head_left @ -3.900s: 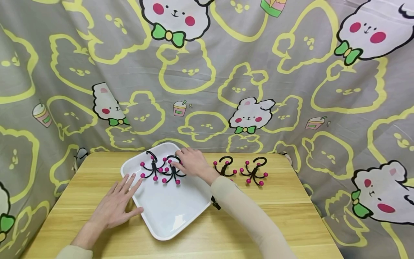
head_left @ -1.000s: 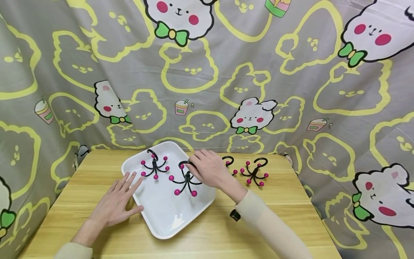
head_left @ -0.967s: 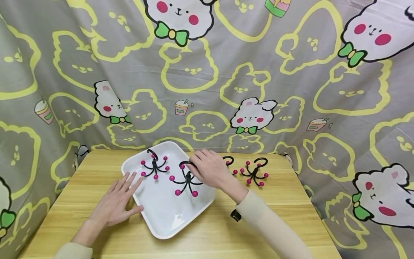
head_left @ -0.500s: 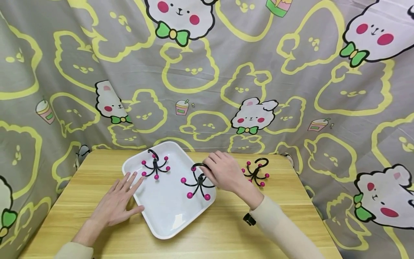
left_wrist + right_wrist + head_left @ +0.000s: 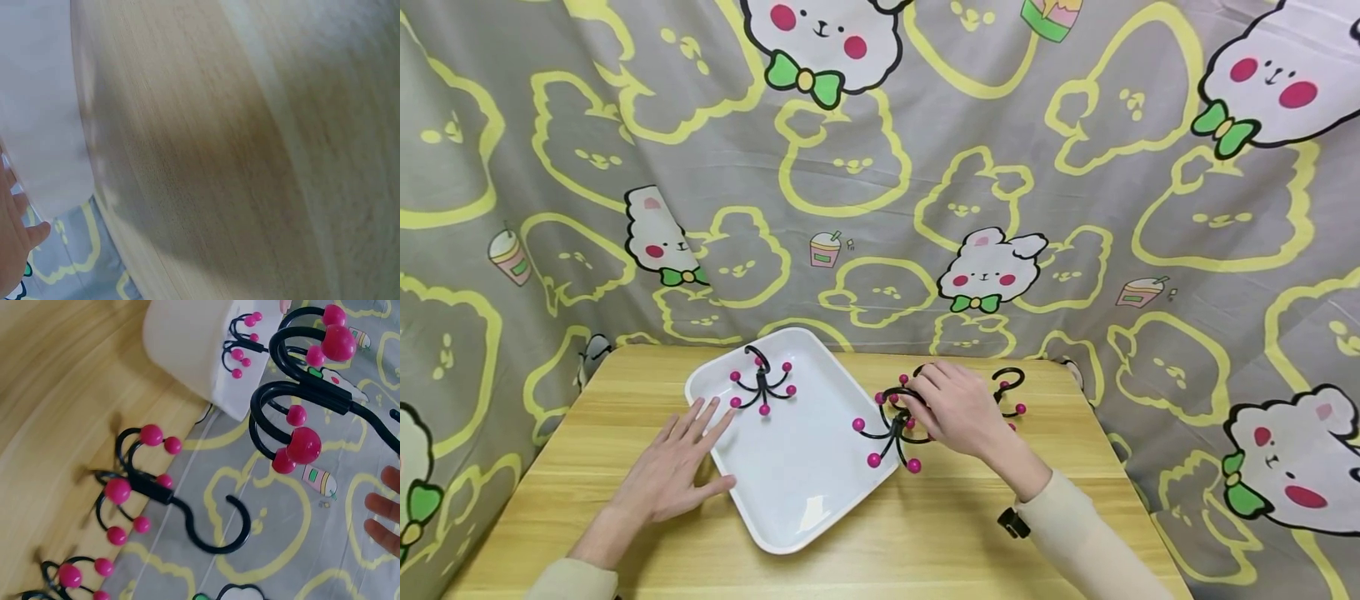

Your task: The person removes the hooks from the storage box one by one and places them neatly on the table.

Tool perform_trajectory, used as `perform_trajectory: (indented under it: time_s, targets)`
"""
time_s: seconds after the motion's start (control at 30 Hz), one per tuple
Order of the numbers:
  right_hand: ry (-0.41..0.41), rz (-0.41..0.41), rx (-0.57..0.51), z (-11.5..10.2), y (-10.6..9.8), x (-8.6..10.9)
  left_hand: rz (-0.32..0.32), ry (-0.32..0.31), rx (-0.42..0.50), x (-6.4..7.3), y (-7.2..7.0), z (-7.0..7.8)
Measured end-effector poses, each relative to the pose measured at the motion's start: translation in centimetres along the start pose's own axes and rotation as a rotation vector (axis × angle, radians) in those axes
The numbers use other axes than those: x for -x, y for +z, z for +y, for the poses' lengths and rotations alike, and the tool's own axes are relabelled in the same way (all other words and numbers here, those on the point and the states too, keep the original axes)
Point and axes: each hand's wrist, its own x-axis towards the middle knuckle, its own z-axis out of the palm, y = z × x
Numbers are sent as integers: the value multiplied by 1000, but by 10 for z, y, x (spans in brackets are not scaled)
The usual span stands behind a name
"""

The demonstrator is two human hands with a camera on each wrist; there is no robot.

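Note:
My right hand [image 5: 958, 412] pinches the hook of a black octopus-style rotating hanger [image 5: 897, 427] with pink ball tips. In the head view this hanger overlaps the right corner of the white tray [image 5: 797, 492]; in the right wrist view it hangs in the air, its arms [image 5: 325, 394] spread. A matching hanger [image 5: 762, 379] lies at the back of the tray. My left hand [image 5: 662, 467] rests against the tray's left rim with fingers spread. The left wrist view catches part of that hand [image 5: 15, 237] beside the tray's outer wall [image 5: 37, 94].
Two more hangers stand on the wooden table [image 5: 1037, 517] to the right: one [image 5: 150, 487] partly behind my right hand, the other hanger [image 5: 1009, 382] farther right. A grey cartoon-print curtain [image 5: 865, 192] encloses the table's back and sides.
My right hand has lifted one hanger from beside the other in the tray and carried it rightward to the tray's right edge. The left hand stays in place.

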Motion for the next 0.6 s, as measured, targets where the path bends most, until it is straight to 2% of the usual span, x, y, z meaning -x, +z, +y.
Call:
perform_trajectory:
  time_s: [0.6]
  targets:
    - [-45, -7, -25, 19, -12, 46, -22, -14, 10, 0, 0, 0]
